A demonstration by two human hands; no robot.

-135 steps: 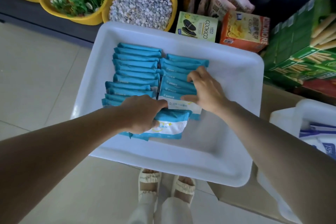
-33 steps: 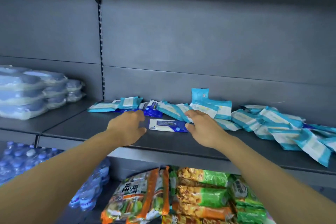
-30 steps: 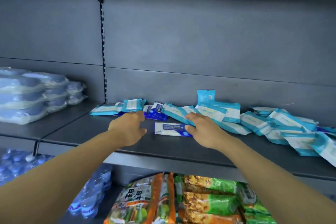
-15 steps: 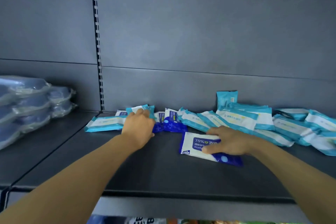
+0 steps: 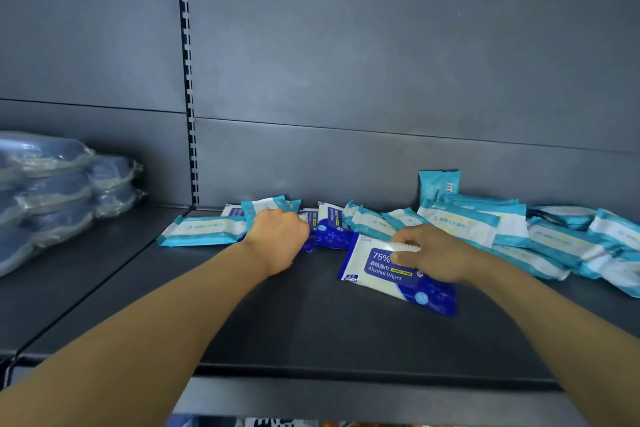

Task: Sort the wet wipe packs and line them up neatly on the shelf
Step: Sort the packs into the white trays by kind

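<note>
The dark blue alcohol wipe pack (image 5: pixel 398 272) lies flat on the shelf (image 5: pixel 311 322), pulled forward of the jumbled teal packs (image 5: pixel 460 222), I judge to separate the 2 kinds. My right hand (image 5: pixel 436 253) rests on it, fingers (image 5: pixel 403 238) curled, pinching its top edge. My left hand (image 5: pixel 278 236) reaches to the back row, fingers curled into smaller dark blue packs (image 5: pixel 330 229); what they grip is hidden. Both forearms stretch forward, nearly level.
</note>
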